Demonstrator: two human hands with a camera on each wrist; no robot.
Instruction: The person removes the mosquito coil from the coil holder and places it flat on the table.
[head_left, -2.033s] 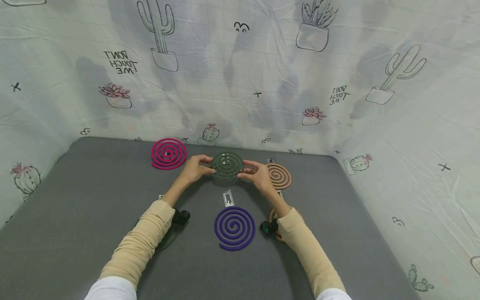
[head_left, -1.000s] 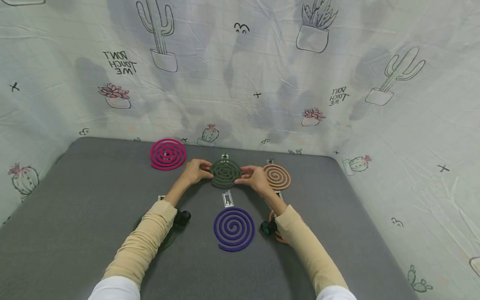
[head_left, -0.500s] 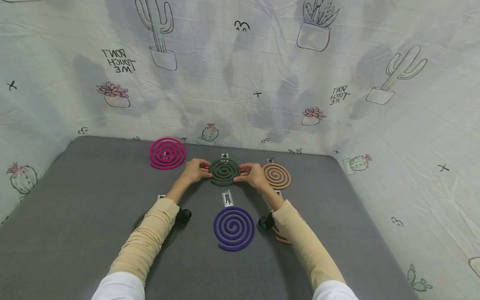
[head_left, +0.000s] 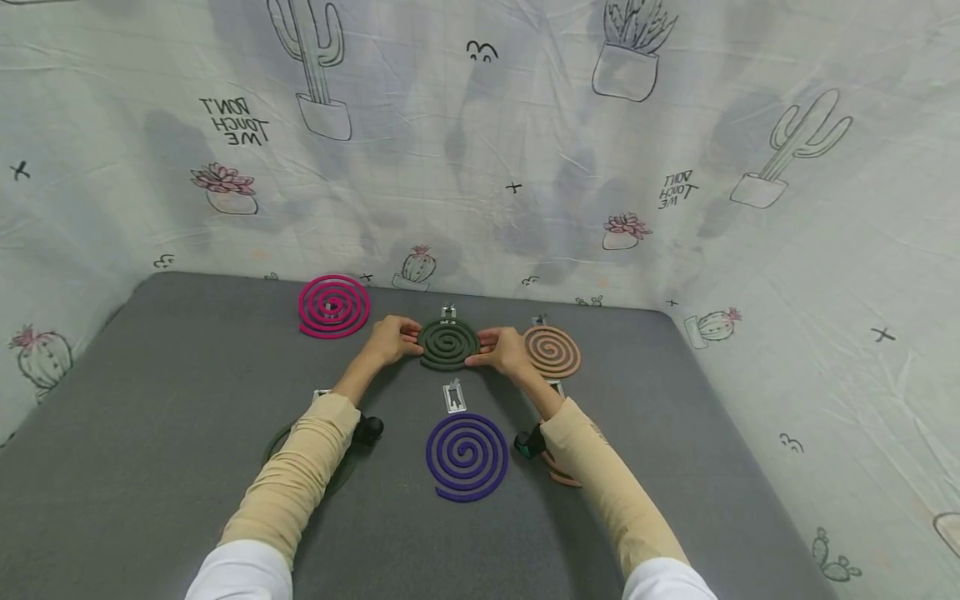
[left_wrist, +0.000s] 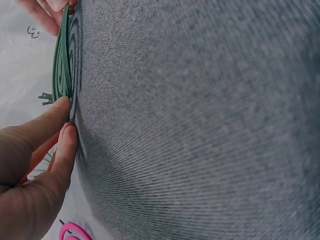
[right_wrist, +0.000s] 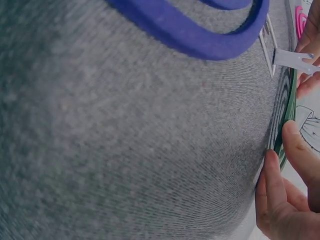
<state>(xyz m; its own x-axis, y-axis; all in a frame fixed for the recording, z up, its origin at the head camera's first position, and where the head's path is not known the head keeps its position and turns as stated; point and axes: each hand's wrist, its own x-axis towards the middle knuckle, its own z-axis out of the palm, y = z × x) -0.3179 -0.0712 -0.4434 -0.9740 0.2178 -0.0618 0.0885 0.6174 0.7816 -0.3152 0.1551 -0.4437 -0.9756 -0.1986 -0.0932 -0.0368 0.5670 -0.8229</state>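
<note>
A dark green mosquito coil (head_left: 448,343) lies level, close over the grey tabletop, between both hands near the back. My left hand (head_left: 390,340) pinches its left edge between thumb and fingers; my right hand (head_left: 506,350) pinches the opposite edge the same way. In the left wrist view the green coil (left_wrist: 60,70) shows nearly edge-on, its shadow right beside it. The right wrist view shows the right thumb and fingertips at the coil's rim (right_wrist: 288,112). A small metal stand (head_left: 448,311) shows just behind the coil.
A purple coil (head_left: 466,451) lies nearer, below another metal stand (head_left: 454,407). The pink coil (head_left: 335,306) is back left, a tan coil (head_left: 551,351) just right of my right hand. Partly hidden under the sleeves lie another green coil (head_left: 343,477) and a brown coil (head_left: 565,479).
Both hands have lowered the green coil and brought it slightly nearer, uncovering the metal stand behind it. Over the last half second hands and coil have hardly moved.
</note>
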